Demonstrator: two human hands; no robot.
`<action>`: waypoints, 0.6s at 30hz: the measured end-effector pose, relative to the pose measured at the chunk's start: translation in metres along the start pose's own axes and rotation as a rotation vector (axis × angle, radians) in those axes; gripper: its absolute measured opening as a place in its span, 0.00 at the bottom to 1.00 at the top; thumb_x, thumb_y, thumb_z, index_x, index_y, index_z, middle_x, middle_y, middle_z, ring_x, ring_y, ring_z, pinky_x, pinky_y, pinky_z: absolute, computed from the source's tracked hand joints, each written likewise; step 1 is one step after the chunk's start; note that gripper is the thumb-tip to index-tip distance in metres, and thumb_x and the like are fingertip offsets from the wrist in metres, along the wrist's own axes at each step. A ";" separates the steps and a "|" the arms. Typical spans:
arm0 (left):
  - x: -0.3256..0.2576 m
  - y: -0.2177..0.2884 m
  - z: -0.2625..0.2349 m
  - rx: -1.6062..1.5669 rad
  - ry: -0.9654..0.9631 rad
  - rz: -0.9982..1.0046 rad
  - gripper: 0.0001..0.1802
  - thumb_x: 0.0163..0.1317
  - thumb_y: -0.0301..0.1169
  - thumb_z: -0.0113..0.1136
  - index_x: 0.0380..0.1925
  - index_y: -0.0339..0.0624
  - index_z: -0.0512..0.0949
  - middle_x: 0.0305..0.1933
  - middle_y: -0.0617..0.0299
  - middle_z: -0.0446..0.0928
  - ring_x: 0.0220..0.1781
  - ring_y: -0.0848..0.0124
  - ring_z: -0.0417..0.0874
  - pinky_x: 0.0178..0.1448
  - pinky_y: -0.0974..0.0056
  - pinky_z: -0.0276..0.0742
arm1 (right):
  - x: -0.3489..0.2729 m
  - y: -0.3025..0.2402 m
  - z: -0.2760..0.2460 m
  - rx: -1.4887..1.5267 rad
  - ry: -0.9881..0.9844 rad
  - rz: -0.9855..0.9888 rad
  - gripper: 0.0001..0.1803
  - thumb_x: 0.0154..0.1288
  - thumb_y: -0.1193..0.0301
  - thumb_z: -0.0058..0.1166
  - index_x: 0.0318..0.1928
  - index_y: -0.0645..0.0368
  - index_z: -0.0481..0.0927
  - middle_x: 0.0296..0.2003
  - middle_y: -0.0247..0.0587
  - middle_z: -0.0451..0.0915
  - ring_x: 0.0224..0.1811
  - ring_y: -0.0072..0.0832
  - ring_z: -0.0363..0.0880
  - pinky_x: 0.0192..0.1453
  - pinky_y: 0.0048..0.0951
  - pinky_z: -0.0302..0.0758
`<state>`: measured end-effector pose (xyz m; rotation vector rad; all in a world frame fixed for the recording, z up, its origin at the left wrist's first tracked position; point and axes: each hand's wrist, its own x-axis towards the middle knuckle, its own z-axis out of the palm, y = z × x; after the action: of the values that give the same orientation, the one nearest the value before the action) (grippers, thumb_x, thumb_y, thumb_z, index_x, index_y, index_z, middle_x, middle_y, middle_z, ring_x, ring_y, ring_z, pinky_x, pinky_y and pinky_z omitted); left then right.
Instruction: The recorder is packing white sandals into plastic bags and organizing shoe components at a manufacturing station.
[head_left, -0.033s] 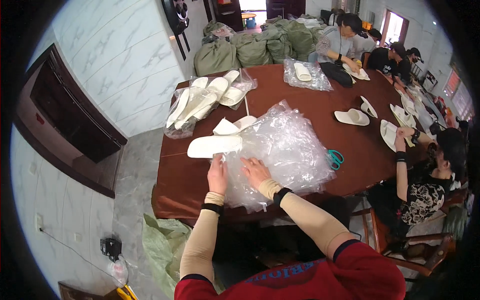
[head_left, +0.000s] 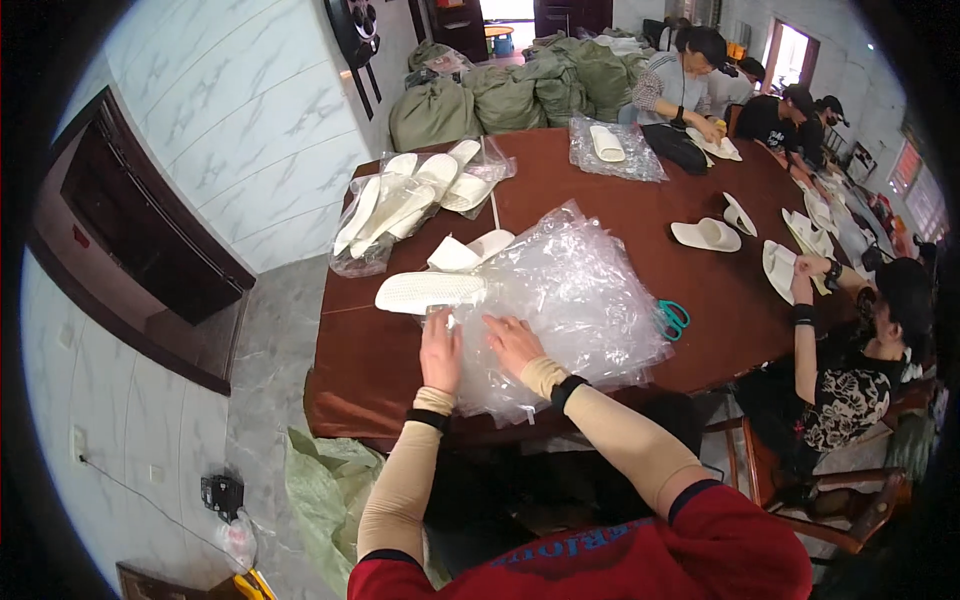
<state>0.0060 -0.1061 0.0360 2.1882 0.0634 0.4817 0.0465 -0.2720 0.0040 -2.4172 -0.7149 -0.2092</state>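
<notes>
Counting outward from the person's two hands point(head_left: 440, 352): two loose slippers point(head_left: 430, 291) between 10 and 12 o'clock, two curved slippers point(head_left: 706, 234) at 2. One bagged slipper point(head_left: 606, 145) shows at 1; the bagged pile point(head_left: 438, 172) at 11 shows at least five. One pair of scissors point(head_left: 674, 320) lies at 3; at least four sacks point(head_left: 503, 102) stand at 12.

Left forearm in a long beige fabric sleeve point(head_left: 400, 485) rises almost straight from the lower edge; thin black band point(head_left: 427, 419) at its wrist. Bare left hand point(head_left: 440, 355) points forward; its grip is unclear. Right forearm in a matching beige fabric sleeve point(head_left: 625, 430) slants up and leftward, black band point(head_left: 569, 389) round the wrist. Bare right hand point(head_left: 514, 346) back uppermost, fingers point(head_left: 497, 328) loosely extended, slightly bent. Hands near each other, apart. Both elbows bent.
</notes>
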 end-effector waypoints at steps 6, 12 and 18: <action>-0.007 0.008 0.000 0.299 -0.186 0.395 0.23 0.57 0.30 0.57 0.55 0.46 0.72 0.65 0.49 0.60 0.62 0.47 0.65 0.65 0.49 0.62 | 0.018 0.030 -0.010 0.361 -0.150 0.162 0.21 0.62 0.64 0.50 0.54 0.56 0.72 0.42 0.51 0.78 0.47 0.49 0.74 0.52 0.44 0.70; -0.020 -0.037 0.023 0.485 -0.276 0.426 0.25 0.56 0.38 0.58 0.55 0.45 0.72 0.68 0.50 0.58 0.66 0.46 0.60 0.68 0.44 0.55 | 0.066 -0.058 -0.057 0.027 -0.023 -0.309 0.21 0.57 0.69 0.52 0.54 0.52 0.74 0.53 0.52 0.74 0.56 0.47 0.71 0.57 0.44 0.70; -0.020 -0.061 0.043 0.519 -0.393 0.446 0.27 0.59 0.38 0.53 0.59 0.43 0.69 0.67 0.44 0.58 0.69 0.46 0.55 0.69 0.38 0.48 | 0.114 -0.046 0.037 -0.427 0.040 -0.198 0.30 0.56 0.67 0.51 0.62 0.52 0.65 0.56 0.59 0.68 0.54 0.51 0.72 0.48 0.52 0.74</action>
<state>0.0110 -0.1049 -0.0411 2.7815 -0.5823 0.2843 0.1172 -0.1689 0.0324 -2.7276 -0.9733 -0.5370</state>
